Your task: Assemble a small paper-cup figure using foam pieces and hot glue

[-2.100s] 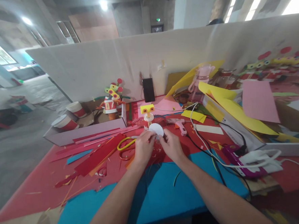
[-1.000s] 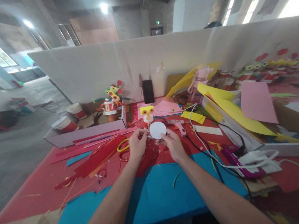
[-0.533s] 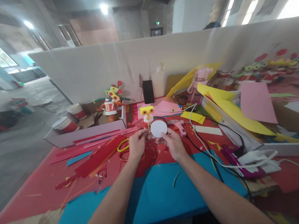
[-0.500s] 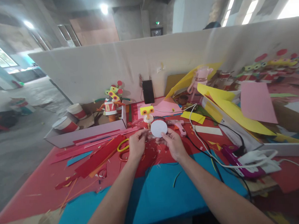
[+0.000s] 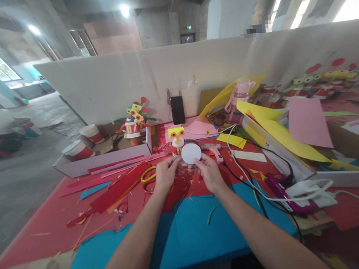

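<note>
A round white disc [image 5: 191, 154], seemingly paper, is tilted up in my right hand [image 5: 211, 174], the thumb on its face and the fingers behind its lower edge. Just left of it, my left hand [image 5: 166, 175] is closed in a pinch close to the disc's rim; what its fingertips hold, if anything, I cannot make out. Behind the disc stands a small paper-cup figure [image 5: 177, 142] with a yellow head, orange eyes and coiled arms, partly hidden. Yellow-handled scissors [image 5: 147, 175] lie beside my left hand. A pink glue gun [image 5: 216, 153] rests right of the disc.
Red strips [image 5: 118, 189] and paper scraps litter the red-covered table. Blue sheets [image 5: 200, 226] lie nearest me. A box [image 5: 108, 161] with cups and figures stands left. White cables [image 5: 245, 173] run to a purple power strip [image 5: 282, 195] at right. A phone [image 5: 177, 110] leans against the partition.
My left hand has shifted slightly right, its fingertips closer to the disc. The disc has moved very little in my right hand.
</note>
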`<state>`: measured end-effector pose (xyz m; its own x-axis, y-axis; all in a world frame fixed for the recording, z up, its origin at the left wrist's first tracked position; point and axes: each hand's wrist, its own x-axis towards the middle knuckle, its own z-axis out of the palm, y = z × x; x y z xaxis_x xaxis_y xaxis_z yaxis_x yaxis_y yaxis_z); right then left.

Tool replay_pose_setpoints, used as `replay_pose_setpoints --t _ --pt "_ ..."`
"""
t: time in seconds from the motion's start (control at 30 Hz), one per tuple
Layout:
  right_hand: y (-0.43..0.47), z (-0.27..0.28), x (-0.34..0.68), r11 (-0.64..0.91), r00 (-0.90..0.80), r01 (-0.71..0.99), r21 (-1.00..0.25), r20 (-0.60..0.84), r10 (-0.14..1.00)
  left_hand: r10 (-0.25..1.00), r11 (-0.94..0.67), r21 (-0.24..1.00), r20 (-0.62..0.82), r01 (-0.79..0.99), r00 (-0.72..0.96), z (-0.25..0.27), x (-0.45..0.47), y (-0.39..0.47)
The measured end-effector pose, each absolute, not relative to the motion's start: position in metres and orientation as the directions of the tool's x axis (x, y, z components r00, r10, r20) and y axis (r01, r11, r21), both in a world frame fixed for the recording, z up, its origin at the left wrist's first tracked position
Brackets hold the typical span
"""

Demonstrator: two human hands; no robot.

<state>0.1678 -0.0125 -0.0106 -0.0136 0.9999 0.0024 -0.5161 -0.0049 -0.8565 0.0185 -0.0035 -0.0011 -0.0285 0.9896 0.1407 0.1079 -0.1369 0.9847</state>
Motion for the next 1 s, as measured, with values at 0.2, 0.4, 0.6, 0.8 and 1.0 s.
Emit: replay_pose_setpoints --t 0.2,0.4,0.6,0.8,1.0 --pt "-0.013 -0.015 0.164 0.028 0.025 -0.453 -0.891 0.019 0.999 0.968 -0.245 0.962 0.235 0.118 0.093 -0.003 0.023 -0.004" --pt "-0.013 -0.01 0.169 0.062 -0.037 -0.254 -0.965 0.074 0.997 0.962 -0.266 0.962 0.261 0.063 0.083 -0.006 0.021 0.0" --pt "-0.01 -0.012 0.177 0.099 -0.037 -0.123 -0.987 0.105 0.994 0.941 -0.312 0.943 0.289 0.121 0.176 -0.001 0.019 -0.002" --pt "-0.011 -0.017 0.172 0.006 -0.069 -0.225 -0.974 0.022 0.997 0.968 -0.234 0.972 0.231 0.022 0.094 -0.003 0.024 -0.004" --pt "-0.014 -0.008 0.175 0.121 -0.081 -0.091 -0.988 0.128 0.988 0.959 -0.258 0.963 0.245 0.075 0.144 0.002 0.02 -0.004"
